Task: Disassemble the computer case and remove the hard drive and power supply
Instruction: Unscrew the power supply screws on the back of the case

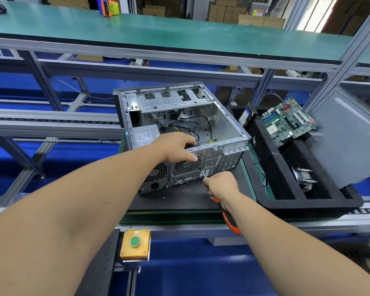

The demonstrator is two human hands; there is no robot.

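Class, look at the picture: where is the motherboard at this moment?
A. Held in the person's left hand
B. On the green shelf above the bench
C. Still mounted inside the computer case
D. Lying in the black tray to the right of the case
D: the motherboard lies in the black tray to the right of the computer case, whose inside shows only loose cables and the power supply.

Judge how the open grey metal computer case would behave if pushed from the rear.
The open grey metal computer case probably stays stiff, being a sheet-metal box. It likely resists tipping, lying flat on its broad side. It may slide a little on the dark mat, hence perhaps the left hand gripping its edge.
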